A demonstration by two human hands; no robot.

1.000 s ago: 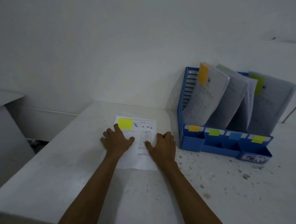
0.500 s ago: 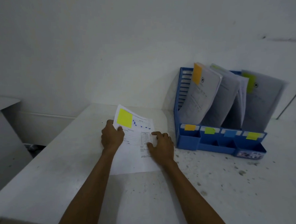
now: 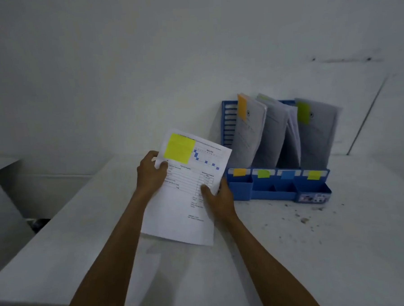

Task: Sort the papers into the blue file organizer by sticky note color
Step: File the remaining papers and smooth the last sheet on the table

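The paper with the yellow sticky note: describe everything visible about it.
The paper is a white printed sheet with ruled table lines, small blue squares near its top and a yellow sticky note in its upper left corner. It is held above the white table, turned slightly clockwise, left of the blue file organizer. The left hand grips its left edge and the right hand its right edge.

**White table, one organizer on it**

Pale white table (image 3: 84,252) runs from the near edge to the far wall. Blue file organizer (image 3: 275,193) stands on it at far right, close to the wall (base flat on the top). Dark specks and crumbs (image 3: 304,220) lie scattered just in front of it, toward the right.
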